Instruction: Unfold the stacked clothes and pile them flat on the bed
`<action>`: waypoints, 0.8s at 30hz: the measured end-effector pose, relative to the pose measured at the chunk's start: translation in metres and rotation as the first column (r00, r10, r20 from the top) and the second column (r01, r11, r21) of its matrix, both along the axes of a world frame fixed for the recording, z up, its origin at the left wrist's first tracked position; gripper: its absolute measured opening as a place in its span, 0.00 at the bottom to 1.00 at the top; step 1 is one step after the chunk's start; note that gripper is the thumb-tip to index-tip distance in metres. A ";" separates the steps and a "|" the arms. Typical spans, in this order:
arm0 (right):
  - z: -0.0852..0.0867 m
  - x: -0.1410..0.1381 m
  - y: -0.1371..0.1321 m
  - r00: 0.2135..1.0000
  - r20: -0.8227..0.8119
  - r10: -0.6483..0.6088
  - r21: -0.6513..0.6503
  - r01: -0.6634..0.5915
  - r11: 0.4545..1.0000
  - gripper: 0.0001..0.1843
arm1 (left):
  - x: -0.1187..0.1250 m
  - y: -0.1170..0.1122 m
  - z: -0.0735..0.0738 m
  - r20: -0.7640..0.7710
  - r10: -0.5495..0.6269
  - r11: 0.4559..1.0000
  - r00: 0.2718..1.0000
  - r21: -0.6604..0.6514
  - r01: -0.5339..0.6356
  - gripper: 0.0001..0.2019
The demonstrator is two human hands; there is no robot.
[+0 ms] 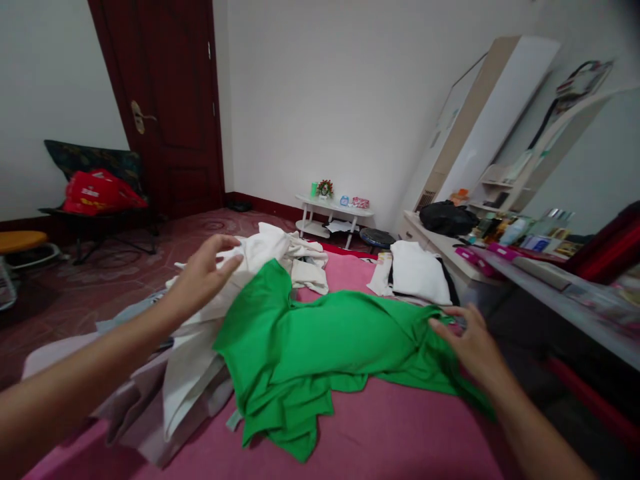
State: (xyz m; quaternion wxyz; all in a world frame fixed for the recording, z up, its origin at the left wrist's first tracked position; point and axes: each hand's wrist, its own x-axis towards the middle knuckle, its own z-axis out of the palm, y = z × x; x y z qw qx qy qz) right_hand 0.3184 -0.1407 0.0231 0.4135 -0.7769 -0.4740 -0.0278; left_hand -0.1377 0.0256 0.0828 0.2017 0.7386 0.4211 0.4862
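Observation:
A green T-shirt (320, 340) lies loosely spread and creased across the pink bed cover (400, 427). My right hand (470, 337) pinches the shirt's right end between thumb and fingers. Above the pile of white clothes (265, 243) hangs my left hand (210, 267), its thumb and fingers apart and nothing visible between them. The shirt's left part rests against that pile. Pale mauve clothing (145, 407) hangs lower down at the left.
Folded white clothes (417, 272) are stacked at the bed's far right. A dressing table (450, 257) crowded with bottles runs along the right side. Against the far wall stands a small white table (335, 208). A red bag (100, 193) sits on a folding chair at left.

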 end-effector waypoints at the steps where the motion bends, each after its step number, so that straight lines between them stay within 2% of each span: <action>1: -0.007 -0.006 0.002 0.992 0.025 0.124 -0.129 -0.120 0.984 0.30 | 0.007 -0.012 -0.008 -0.115 -0.084 0.994 0.990 0.059 0.091 0.17; 2: -0.014 -0.011 0.003 0.967 0.017 0.253 -0.272 -0.239 0.932 0.35 | 0.015 -0.028 -0.016 -0.236 -0.193 0.975 0.952 0.065 0.214 0.16; 3: -0.020 -0.017 0.005 0.935 -0.010 0.354 -0.413 -0.326 0.850 0.41 | 0.021 -0.044 -0.024 -0.363 -0.312 0.941 0.878 0.010 0.339 0.16; 5: -0.031 -0.025 0.009 0.899 -0.042 0.435 -0.627 -0.363 0.690 0.53 | 0.034 -0.076 -0.041 -0.550 -0.462 0.876 0.696 -0.159 0.456 0.23; 6: -0.034 -0.027 0.012 0.896 -0.029 0.443 -0.694 -0.337 0.637 0.58 | 0.039 -0.088 -0.049 -0.621 -0.492 0.860 0.611 -0.234 0.454 0.32; 7: -0.037 -0.027 0.016 0.897 0.000 0.443 -0.736 -0.300 0.607 0.60 | 0.043 -0.096 -0.056 -0.679 -0.497 0.857 0.540 -0.287 0.428 0.40; 9: -0.038 -0.021 0.028 0.902 0.066 0.426 -0.774 -0.223 0.592 0.60 | 0.051 -0.102 -0.069 -0.772 -0.451 0.883 0.448 -0.312 0.350 0.52; 11: -0.039 -0.013 0.039 0.913 0.116 0.391 -0.793 -0.152 0.590 0.59 | 0.056 -0.094 -0.077 -0.825 -0.372 0.920 0.426 -0.267 0.287 0.54; 13: -0.041 -0.006 0.047 0.919 0.174 0.354 -0.793 -0.082 0.604 0.56 | 0.061 -0.081 -0.081 -0.837 -0.317 0.942 0.446 -0.223 0.252 0.53; 15: -0.042 -0.006 0.049 0.917 0.212 0.338 -0.774 -0.054 0.631 0.48 | 0.065 -0.070 -0.082 -0.824 -0.308 0.946 0.475 -0.216 0.240 0.51; 16: -0.042 -0.008 0.048 0.915 0.219 0.339 -0.759 -0.058 0.648 0.43 | 0.066 -0.066 -0.083 -0.810 -0.324 0.942 0.488 -0.231 0.242 0.47; 18: -0.039 -0.015 0.043 0.913 0.193 0.360 -0.737 -0.108 0.668 0.31 | 0.067 -0.066 -0.083 -0.775 -0.383 0.923 0.503 -0.297 0.245 0.34; 19: -0.036 -0.018 0.039 0.912 0.156 0.380 -0.741 -0.146 0.655 0.25 | 0.067 -0.070 -0.083 -0.751 -0.432 0.901 0.500 -0.349 0.256 0.26; 21: -0.024 -0.023 0.034 0.908 0.033 0.417 -0.783 -0.236 0.576 0.16 | 0.062 -0.083 -0.076 -0.655 -0.584 0.812 0.480 -0.474 0.341 0.14; 24: 0.007 -0.026 0.037 0.903 -0.211 0.374 -0.865 -0.351 0.360 0.14 | 0.043 -0.106 -0.050 -0.383 -0.815 0.578 0.435 -0.595 0.558 0.09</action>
